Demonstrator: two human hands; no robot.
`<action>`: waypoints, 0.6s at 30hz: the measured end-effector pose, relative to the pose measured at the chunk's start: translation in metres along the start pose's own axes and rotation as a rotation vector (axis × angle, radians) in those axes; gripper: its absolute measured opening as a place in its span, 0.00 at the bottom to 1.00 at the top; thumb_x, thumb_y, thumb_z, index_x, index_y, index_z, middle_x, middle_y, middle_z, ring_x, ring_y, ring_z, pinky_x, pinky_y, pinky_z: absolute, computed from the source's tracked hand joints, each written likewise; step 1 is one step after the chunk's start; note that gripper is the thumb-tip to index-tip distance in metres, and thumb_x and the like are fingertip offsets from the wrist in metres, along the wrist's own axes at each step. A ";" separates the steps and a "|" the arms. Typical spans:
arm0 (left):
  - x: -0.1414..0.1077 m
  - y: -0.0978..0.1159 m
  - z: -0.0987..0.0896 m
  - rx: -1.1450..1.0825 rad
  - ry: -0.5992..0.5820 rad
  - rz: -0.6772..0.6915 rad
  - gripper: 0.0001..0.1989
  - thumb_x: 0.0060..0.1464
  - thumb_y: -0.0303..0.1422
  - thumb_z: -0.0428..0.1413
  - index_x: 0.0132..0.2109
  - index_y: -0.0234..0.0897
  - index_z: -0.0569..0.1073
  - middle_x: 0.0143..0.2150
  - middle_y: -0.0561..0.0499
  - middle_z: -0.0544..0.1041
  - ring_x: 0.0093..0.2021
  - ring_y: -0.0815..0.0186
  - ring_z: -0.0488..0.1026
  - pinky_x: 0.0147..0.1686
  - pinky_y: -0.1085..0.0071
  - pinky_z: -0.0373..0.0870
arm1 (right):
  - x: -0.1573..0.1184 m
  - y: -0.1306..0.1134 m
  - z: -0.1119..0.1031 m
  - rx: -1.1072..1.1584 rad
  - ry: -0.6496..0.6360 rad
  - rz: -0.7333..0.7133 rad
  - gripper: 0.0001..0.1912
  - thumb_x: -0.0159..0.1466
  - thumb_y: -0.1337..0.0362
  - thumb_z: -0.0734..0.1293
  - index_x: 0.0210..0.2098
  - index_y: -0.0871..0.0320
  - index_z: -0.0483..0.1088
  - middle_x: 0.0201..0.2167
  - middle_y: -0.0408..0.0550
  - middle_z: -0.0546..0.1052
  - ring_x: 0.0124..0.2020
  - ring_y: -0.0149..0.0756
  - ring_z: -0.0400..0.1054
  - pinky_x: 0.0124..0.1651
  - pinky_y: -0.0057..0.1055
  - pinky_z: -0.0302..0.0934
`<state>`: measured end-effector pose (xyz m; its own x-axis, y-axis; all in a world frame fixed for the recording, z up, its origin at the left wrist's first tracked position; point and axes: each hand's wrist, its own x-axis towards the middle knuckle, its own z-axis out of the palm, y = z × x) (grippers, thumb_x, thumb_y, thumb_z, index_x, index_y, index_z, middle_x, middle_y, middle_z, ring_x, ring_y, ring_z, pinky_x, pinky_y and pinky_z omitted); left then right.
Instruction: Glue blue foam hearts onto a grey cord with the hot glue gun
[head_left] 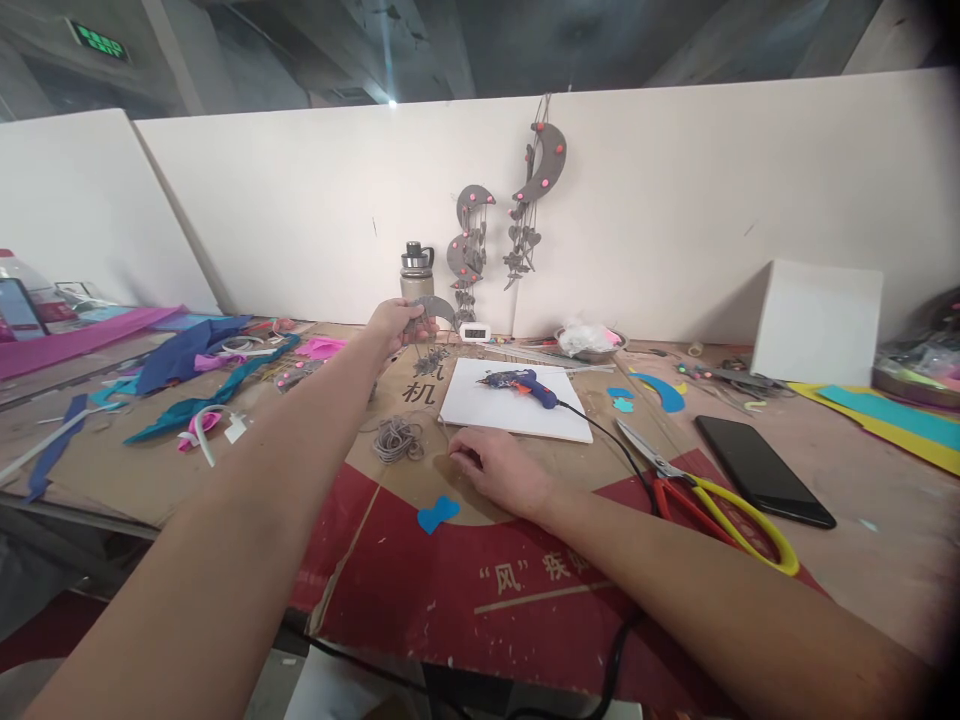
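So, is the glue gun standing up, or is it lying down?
Lying down: the glue gun rests lengthwise on the white board, handle also down, nozzle pointing left.

I face a white partition (322, 200) across the upper frame; above it I see a grey ceiling (525, 45), a green exit sign (100, 40) upper left, and a bright lamp (392, 103) top centre.
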<state>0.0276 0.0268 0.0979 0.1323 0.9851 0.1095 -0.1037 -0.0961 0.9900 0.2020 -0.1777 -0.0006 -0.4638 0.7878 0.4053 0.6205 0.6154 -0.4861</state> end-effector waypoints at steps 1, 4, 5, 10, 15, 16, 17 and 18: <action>0.000 -0.001 -0.001 -0.014 -0.022 -0.010 0.01 0.58 0.23 0.53 0.38 0.29 0.69 0.31 0.42 0.78 0.29 0.63 0.79 0.21 0.76 0.71 | 0.000 0.000 0.000 0.001 0.000 0.000 0.06 0.63 0.71 0.61 0.33 0.58 0.69 0.31 0.45 0.74 0.33 0.31 0.64 0.36 0.26 0.53; 0.002 -0.008 -0.004 -0.062 -0.050 -0.055 0.04 0.57 0.22 0.53 0.41 0.28 0.70 0.32 0.40 0.79 0.30 0.63 0.79 0.19 0.78 0.70 | 0.000 0.001 0.000 0.002 0.000 -0.001 0.06 0.63 0.71 0.61 0.33 0.58 0.69 0.31 0.45 0.74 0.33 0.30 0.63 0.36 0.26 0.53; 0.002 -0.011 -0.005 -0.075 -0.043 -0.077 0.05 0.58 0.22 0.52 0.42 0.28 0.70 0.32 0.40 0.79 0.30 0.63 0.79 0.18 0.79 0.69 | 0.000 0.001 0.000 0.000 0.000 -0.001 0.06 0.63 0.71 0.61 0.33 0.58 0.69 0.31 0.45 0.74 0.33 0.31 0.63 0.36 0.26 0.53; 0.007 -0.028 -0.013 -0.084 0.032 -0.191 0.10 0.61 0.24 0.47 0.45 0.25 0.71 0.31 0.39 0.79 0.29 0.64 0.78 0.17 0.78 0.68 | 0.000 0.000 0.000 -0.001 0.001 -0.003 0.06 0.63 0.71 0.61 0.33 0.58 0.69 0.31 0.46 0.74 0.34 0.31 0.64 0.37 0.27 0.54; 0.009 -0.034 -0.018 -0.088 0.018 -0.189 0.11 0.61 0.25 0.46 0.45 0.26 0.72 0.33 0.39 0.80 0.30 0.63 0.79 0.18 0.77 0.69 | 0.000 0.001 0.001 0.002 0.005 -0.009 0.06 0.63 0.71 0.61 0.34 0.58 0.70 0.32 0.46 0.75 0.34 0.32 0.64 0.37 0.27 0.54; 0.009 -0.033 -0.019 -0.091 0.012 -0.179 0.11 0.61 0.25 0.47 0.46 0.26 0.71 0.33 0.39 0.80 0.31 0.63 0.79 0.19 0.77 0.69 | 0.000 0.001 0.001 0.001 0.006 -0.009 0.06 0.63 0.71 0.61 0.34 0.59 0.70 0.32 0.46 0.75 0.34 0.32 0.64 0.37 0.27 0.55; 0.009 -0.032 -0.018 -0.095 0.007 -0.167 0.11 0.61 0.26 0.47 0.46 0.25 0.71 0.34 0.39 0.80 0.31 0.64 0.79 0.19 0.77 0.69 | 0.000 0.001 0.001 -0.001 0.006 -0.009 0.06 0.63 0.71 0.61 0.34 0.59 0.70 0.32 0.46 0.75 0.34 0.32 0.65 0.38 0.27 0.55; 0.008 -0.030 -0.018 -0.099 0.007 -0.158 0.12 0.61 0.26 0.47 0.46 0.25 0.71 0.35 0.38 0.80 0.32 0.64 0.79 0.18 0.78 0.69 | 0.001 0.001 0.001 -0.002 0.004 -0.007 0.07 0.64 0.71 0.61 0.34 0.59 0.70 0.33 0.46 0.75 0.34 0.32 0.65 0.38 0.28 0.55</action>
<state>0.0145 0.0399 0.0674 0.1478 0.9878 -0.0479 -0.1783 0.0743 0.9812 0.2017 -0.1765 -0.0017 -0.4655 0.7833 0.4121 0.6187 0.6209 -0.4814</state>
